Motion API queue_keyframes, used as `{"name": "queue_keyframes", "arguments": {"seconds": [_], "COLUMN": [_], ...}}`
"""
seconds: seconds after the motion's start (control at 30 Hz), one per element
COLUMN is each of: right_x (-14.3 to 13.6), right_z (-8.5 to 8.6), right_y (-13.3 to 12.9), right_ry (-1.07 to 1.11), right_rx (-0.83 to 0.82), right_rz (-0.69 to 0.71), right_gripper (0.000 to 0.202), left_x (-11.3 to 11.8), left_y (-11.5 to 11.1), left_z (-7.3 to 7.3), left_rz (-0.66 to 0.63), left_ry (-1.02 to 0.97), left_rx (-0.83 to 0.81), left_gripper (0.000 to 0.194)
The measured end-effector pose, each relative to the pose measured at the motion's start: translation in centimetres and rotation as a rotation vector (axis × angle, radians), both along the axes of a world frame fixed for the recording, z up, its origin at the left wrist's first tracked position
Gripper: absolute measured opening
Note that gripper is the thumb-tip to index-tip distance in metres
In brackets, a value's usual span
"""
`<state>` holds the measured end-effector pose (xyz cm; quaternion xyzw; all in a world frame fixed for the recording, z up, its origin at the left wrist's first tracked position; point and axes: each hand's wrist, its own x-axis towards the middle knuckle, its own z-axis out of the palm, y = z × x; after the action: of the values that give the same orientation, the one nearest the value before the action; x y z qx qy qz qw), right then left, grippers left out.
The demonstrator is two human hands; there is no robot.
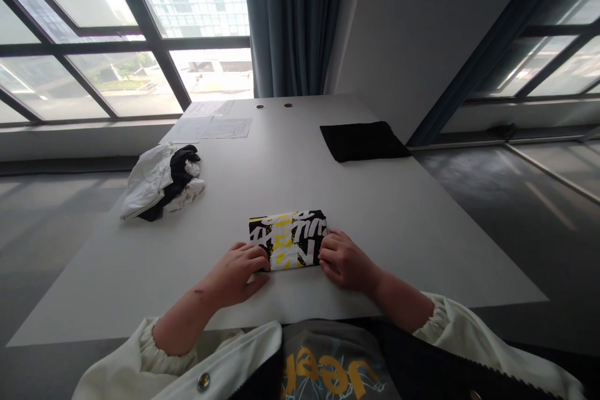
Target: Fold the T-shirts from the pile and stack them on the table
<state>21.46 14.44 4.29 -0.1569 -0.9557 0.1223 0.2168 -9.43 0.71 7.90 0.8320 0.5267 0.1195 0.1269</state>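
A folded piece of cloth [288,240], printed in black, white and yellow with bold lettering, lies as a flat rectangle near the front of the white table. At its lower left corner, my left hand [241,269] has curled fingers over the edge, with the thumb lower down near the table top. My right hand [345,259] grips the right edge, its fingers bent around the side. Parts of both fingertips are hidden against the cloth, and its underside is out of sight.
A crumpled white and black garment [152,181] sits at the table's left edge. Toward the back right lies a folded black cloth [363,142]. Sheets of paper [227,127] rest at the back left, near two cable holes. Windows and a blue curtain [293,25] stand behind.
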Motion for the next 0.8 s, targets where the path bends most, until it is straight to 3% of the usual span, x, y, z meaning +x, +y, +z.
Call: {"name": "queue_keyframes", "arguments": {"seconds": [0.07,0.13,0.27,0.37,0.43,0.8], "right_x": [-1.2,-3.0,-6.6,-7.6,-7.5,-6.3], "right_z": [0.8,1.3,0.7,-0.3,-0.8,-1.1], "right_y": [0.1,0.3,1.1,1.7,1.9,2.7], "right_ry": [0.019,0.066,-0.019,-0.227,-0.312,-0.348], "right_rx": [0.008,-0.004,-0.075,-0.152,-0.185,-0.251], "right_rz": [-0.034,-0.111,-0.273,-0.328,-0.337,-0.415], "right_gripper": [0.020,0.023,0.054,0.064,0.065,0.070], "left_x": [0.6,1.8,4.7,5.7,5.6,3.3], "left_y": [1.0,2.4,5.5,6.4,6.3,5.2], "left_z": [0.4,-0.3,-3.8,-6.2,-6.9,-6.0], "left_rz": [0.046,0.167,0.364,0.415,0.429,0.559], "left_ry": [0.017,0.020,0.058,0.119,0.148,0.076], "left_rx": [0.048,0.152,0.278,0.235,0.192,-0.026], "left_gripper": [0.020,0.030,0.050,0.058,0.059,0.063]}}
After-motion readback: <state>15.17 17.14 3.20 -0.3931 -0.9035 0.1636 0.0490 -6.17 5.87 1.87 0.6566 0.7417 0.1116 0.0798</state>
